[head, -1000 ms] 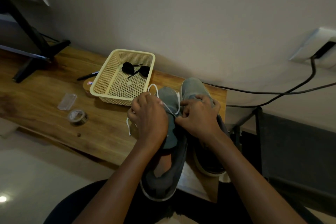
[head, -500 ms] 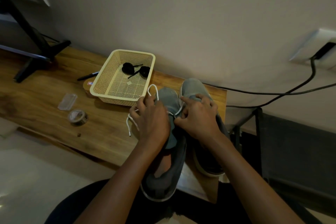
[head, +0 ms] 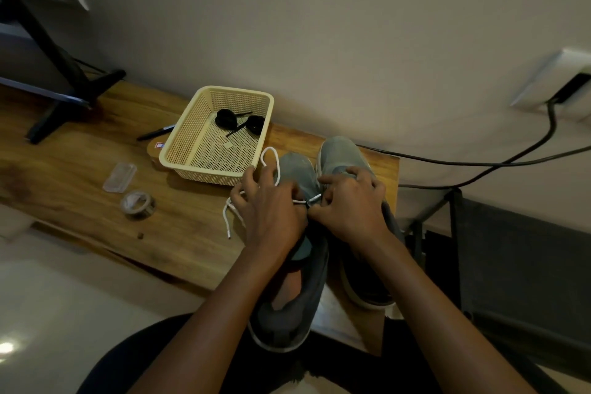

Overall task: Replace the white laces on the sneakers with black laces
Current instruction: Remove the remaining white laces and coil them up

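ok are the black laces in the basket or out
In: two coiled black laces lie inside the cream basket.

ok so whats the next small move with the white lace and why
Probably pull the white cord lace free of the next eyelet on the grey fabric sneaker: left hand and right hand both pinch it near its tip, much hangs loose, and the coiled black laces wait in the cream mesh basket.

My left hand (head: pixel 271 217) and right hand (head: pixel 351 211) cover the eyelets of the nearer sneaker (head: pixel 287 313) and part of the white lace (head: pixel 277 169). The black stand (head: pixel 48 40) is cut off at the left edge.
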### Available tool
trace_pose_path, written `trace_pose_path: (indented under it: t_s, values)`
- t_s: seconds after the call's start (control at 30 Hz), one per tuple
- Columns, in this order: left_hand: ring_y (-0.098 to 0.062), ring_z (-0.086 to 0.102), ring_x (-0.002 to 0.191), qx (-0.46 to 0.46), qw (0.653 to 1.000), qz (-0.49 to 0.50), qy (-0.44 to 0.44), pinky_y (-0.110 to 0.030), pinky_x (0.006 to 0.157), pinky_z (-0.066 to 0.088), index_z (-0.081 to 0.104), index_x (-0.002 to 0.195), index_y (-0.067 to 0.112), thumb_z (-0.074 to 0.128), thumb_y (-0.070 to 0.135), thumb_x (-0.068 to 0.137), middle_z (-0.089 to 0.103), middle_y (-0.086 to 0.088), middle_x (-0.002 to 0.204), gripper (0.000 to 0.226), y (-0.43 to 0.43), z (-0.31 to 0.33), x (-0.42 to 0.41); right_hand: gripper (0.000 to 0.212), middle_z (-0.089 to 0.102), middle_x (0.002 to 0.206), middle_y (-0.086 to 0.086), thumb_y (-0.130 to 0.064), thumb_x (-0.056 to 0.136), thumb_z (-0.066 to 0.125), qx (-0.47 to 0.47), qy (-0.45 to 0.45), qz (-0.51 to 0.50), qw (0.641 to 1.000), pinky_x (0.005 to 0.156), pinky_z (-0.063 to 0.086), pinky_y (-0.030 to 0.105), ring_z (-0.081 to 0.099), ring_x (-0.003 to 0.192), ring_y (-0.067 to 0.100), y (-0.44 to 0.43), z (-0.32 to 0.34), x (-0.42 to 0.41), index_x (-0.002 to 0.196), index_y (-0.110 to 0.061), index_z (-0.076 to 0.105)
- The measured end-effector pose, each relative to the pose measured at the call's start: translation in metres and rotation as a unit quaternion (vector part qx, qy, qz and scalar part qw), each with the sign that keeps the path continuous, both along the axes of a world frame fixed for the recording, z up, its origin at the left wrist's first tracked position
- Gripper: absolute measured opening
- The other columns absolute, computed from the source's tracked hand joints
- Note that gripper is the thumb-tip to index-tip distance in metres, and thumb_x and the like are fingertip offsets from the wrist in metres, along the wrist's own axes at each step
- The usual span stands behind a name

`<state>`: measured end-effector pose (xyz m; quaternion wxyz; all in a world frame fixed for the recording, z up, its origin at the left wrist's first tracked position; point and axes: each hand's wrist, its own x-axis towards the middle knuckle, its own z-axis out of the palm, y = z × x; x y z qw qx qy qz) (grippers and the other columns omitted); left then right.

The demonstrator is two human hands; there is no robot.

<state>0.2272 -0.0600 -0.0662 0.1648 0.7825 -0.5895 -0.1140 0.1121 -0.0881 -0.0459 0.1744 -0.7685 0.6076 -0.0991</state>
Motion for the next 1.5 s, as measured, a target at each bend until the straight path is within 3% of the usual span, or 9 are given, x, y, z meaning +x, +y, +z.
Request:
trace_pose_path:
  t_s: [0.3,0.7,0.9,1.0,1.07,1.17,1.3,1.4,1.5]
  values:
    - [-0.018,0.016,0.141,-0.013,0.999,0.027,-0.02,-0.05,0.111,0.002,0.049,0.116,0.022,0.038,0.02,0.099,0.047,0.005,0.133,0.021,-0.005,-0.009,-0.002,0.014,0.064,0.115,-0.006,-0.032,0.079,0.063,-0.003,0.02,-0.013,1.0,0.11,0.012,0.044,0.026,0.132,0.021,0.0,0.001,0.0,0.081,-0.019,0.068]
    - [-0.012,0.034,0.134,-0.046,0.997,0.046,0.047,-0.049,0.113,-0.003,0.048,0.119,0.02,0.042,0.005,0.092,0.057,0.003,0.119,0.031,-0.007,-0.009,-0.002,0.023,0.067,0.088,-0.004,-0.033,0.079,0.063,0.002,0.029,-0.031,0.999,0.11,0.012,0.046,0.033,0.126,0.02,-0.002,0.005,0.001,0.095,-0.018,0.071]
    - [-0.023,0.054,0.111,-0.092,0.985,0.077,0.126,-0.04,0.106,0.014,0.053,0.099,0.013,0.046,0.002,0.09,0.062,-0.005,0.108,0.016,-0.01,-0.017,-0.003,0.02,0.057,0.076,-0.004,-0.035,0.079,0.063,0.017,0.053,-0.049,0.997,0.106,0.014,0.046,0.036,0.12,0.023,-0.005,0.009,0.005,0.079,-0.015,0.068]
    - [-0.018,0.047,0.108,-0.081,0.977,0.099,0.17,-0.027,0.091,0.016,0.045,0.092,0.019,0.039,0.006,0.094,0.062,-0.004,0.097,0.015,-0.008,-0.007,0.001,0.021,0.053,0.078,-0.003,-0.037,0.08,0.064,0.026,0.073,-0.055,0.996,0.106,0.014,0.046,0.036,0.122,0.025,-0.005,0.012,0.004,0.078,-0.016,0.067]
    - [-0.012,0.039,0.098,-0.063,0.969,0.122,0.207,-0.03,0.093,0.02,0.042,0.098,0.017,0.033,0.006,0.096,0.058,-0.001,0.088,0.014,-0.011,0.005,0.013,0.021,0.051,0.081,-0.001,-0.037,0.08,0.064,0.026,0.082,-0.053,0.995,0.108,0.013,0.047,0.035,0.122,0.026,-0.005,0.011,0.004,0.076,-0.017,0.063]
    - [-0.018,0.055,0.096,-0.091,0.946,0.117,0.289,-0.037,0.105,0.027,0.039,0.096,0.018,0.036,0.011,0.099,0.065,0.004,0.091,0.009,-0.016,0.015,0.034,0.024,0.05,0.079,-0.001,-0.04,0.079,0.064,0.035,0.09,-0.057,0.994,0.108,0.013,0.049,0.035,0.123,0.027,-0.006,0.013,0.005,0.073,-0.017,0.06]
    - [-0.022,0.061,0.094,-0.163,0.933,0.063,0.314,-0.041,0.086,0.049,0.056,0.083,0.022,0.06,0.017,0.091,0.063,0.007,0.085,0.01,-0.011,0.018,0.043,0.027,0.045,0.068,-0.005,-0.038,0.081,0.062,0.031,0.059,-0.045,0.997,0.109,0.017,0.05,0.045,0.112,0.027,-0.005,0.018,0.012,0.064,-0.02,0.053]
    - [-0.023,0.059,0.097,-0.173,0.938,0.088,0.287,-0.039,0.079,0.05,0.061,0.073,0.034,0.067,0.024,0.085,0.063,-0.001,0.096,0.016,-0.012,0.019,0.053,0.018,0.057,0.106,0.0,-0.028,0.09,0.052,-0.015,0.025,0.0,1.0,0.109,0.017,0.048,0.042,0.119,0.027,-0.003,0.015,0.021,0.102,-0.021,0.064]
    - [0.007,0.059,0.07,-0.189,0.908,0.123,0.352,-0.011,0.054,0.043,0.061,0.087,0.017,0.06,0.015,0.091,0.057,0.002,0.085,0.005,-0.012,0.03,0.057,0.039,0.038,0.141,0.002,-0.028,0.095,0.044,-0.055,0.089,0.08,0.991,0.111,0.01,0.053,0.029,0.13,0.028,-0.005,0.007,0.031,0.134,-0.033,0.046]
